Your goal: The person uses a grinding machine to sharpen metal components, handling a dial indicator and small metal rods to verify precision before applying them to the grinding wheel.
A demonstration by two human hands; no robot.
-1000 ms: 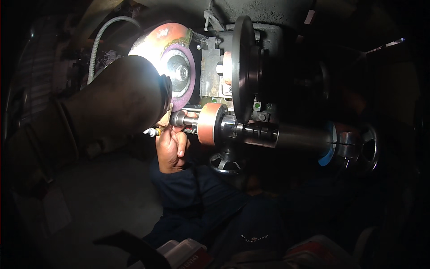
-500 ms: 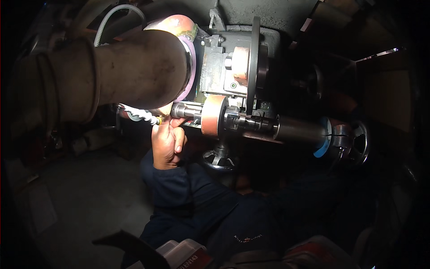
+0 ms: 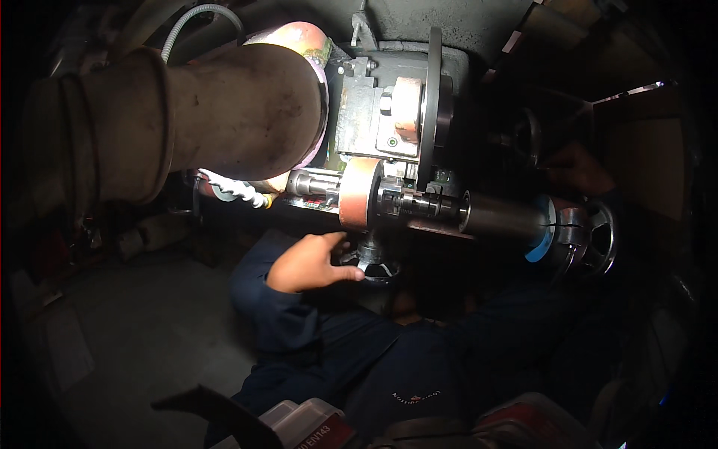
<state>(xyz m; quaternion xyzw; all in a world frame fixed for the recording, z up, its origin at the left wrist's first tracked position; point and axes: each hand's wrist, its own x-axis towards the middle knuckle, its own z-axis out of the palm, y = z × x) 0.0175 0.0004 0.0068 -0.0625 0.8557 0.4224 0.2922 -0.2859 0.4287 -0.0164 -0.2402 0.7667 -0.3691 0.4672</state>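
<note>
My left hand is at the lower handwheel, below the machine's spindle line. Its thumb lies across the wheel near the hub and the fingers curl at the left side of the rim. In the dim area at the right, my right hand reaches toward a second, dark handwheel; its fingers are too dark to make out. Between the hands runs a metal shaft assembly carrying an orange-edged round disc. A steel cylinder with a blue band continues it rightward.
A wide brown duct covers much of a pinkish grinding wheel. Beside the shaft's left end hangs a white jointed coolant hose. A large thin disc stands behind the shaft. A spoked handwheel sits at the far right.
My left hand has left the hose tip and the shaft's left end, moving down and right to the lower handwheel. My right hand now shows more clearly beside the dark handwheel.
</note>
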